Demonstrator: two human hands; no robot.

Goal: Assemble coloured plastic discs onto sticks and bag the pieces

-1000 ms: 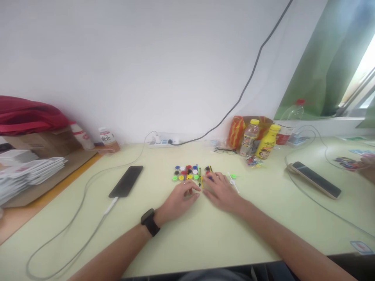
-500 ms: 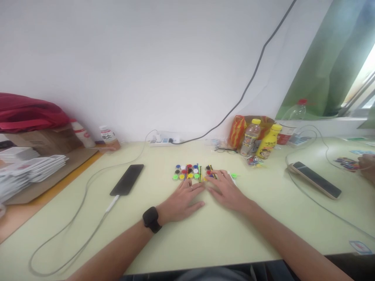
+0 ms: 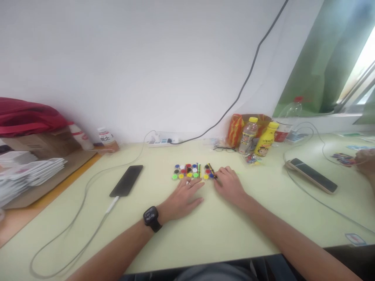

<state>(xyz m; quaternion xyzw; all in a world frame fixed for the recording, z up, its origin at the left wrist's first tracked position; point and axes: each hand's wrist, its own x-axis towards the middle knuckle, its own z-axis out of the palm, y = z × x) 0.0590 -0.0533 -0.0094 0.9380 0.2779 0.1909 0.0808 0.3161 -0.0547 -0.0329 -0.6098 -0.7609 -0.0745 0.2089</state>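
Note:
Several small coloured discs (image 3: 187, 171) lie in a tight grid on the pale green table (image 3: 205, 230), with thin coloured sticks (image 3: 199, 170) between them. My left hand (image 3: 183, 197), with a black watch on its wrist, rests flat below the grid, fingers spread and touching its near edge. My right hand (image 3: 229, 184) is curled beside a smaller group of discs (image 3: 208, 172), its fingertips pinched at a dark stick (image 3: 212, 171) that lies over them.
A black phone (image 3: 126, 180) on a white cable lies to the left, another phone (image 3: 312, 175) to the right. Drink bottles (image 3: 258, 138) and a snack bag stand at the back, with a power strip (image 3: 160, 141). Another person's hand (image 3: 366, 164) shows at the right edge.
My left hand has opened out flat and moved up to the grid. My right hand has shifted right and curled its fingers at the smaller group, covering the green disc and white stick.

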